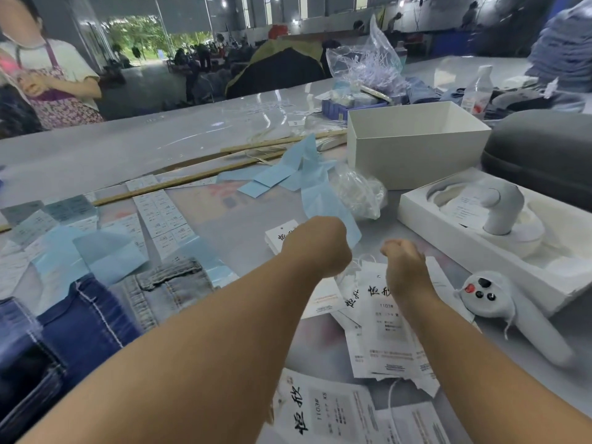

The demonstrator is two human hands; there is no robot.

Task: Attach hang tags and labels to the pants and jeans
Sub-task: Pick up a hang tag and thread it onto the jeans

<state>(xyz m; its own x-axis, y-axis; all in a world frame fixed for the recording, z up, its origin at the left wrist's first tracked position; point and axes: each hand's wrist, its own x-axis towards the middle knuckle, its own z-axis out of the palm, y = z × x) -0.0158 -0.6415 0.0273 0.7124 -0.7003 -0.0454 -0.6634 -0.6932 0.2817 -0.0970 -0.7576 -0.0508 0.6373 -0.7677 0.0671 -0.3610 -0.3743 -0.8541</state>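
Both hands are out over the desk (224,232), knuckles up. The left hand (315,246) is curled into a fist above a small white tag (280,233) poking out just beyond it; whether it pinches anything I cannot tell. The right hand (405,267) is curled too, its fingers hidden, hovering on a loose heap of hang tags (389,344) spread directly beneath and nearer the body, likely fanned out for quick picking. The jeans (96,318) lie well to the left of the left hand, waistband toward the tags, presumably ready for tagging. Label sheets (161,214) sit beyond them.
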